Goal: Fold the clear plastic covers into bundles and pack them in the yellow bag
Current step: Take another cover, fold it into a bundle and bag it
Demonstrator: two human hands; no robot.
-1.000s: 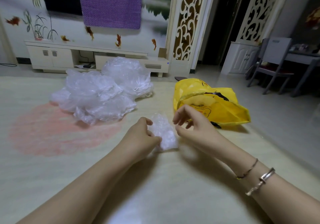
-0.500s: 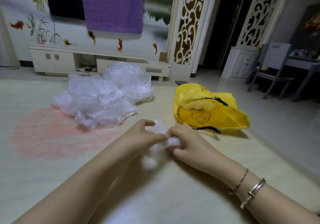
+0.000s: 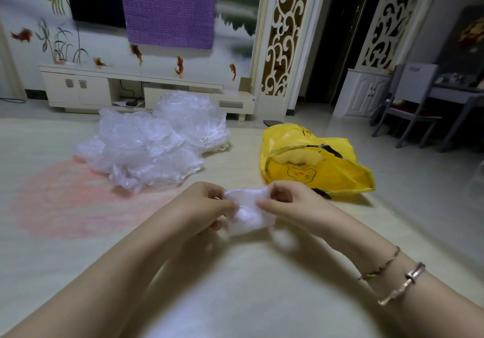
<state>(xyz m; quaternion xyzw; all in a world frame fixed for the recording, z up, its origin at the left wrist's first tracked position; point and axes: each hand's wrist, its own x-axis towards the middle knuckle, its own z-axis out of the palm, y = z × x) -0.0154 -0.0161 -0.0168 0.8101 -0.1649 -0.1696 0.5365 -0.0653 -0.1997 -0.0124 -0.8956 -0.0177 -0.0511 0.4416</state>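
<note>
A small crumpled bundle of clear plastic cover (image 3: 247,210) hangs just above the pale table between both hands. My left hand (image 3: 207,206) pinches its left edge with curled fingers. My right hand (image 3: 288,201) grips its right side, thumb laid over the top. Behind my right hand lies the yellow bag (image 3: 327,170) on its side, its mouth open toward me. A loose heap of clear plastic covers (image 3: 146,149) sits at the back left of the table.
The pale table top (image 3: 235,298) carries a faded pink patch (image 3: 65,196) at the left. Beyond the table stand a white TV cabinet (image 3: 78,89) and, at the far right, grey chairs (image 3: 413,102) by a desk.
The two hands have drawn slightly apart, stretching the small plastic bundle between them. A second ago only my left hand held it and my right hand was lifted beside it.
</note>
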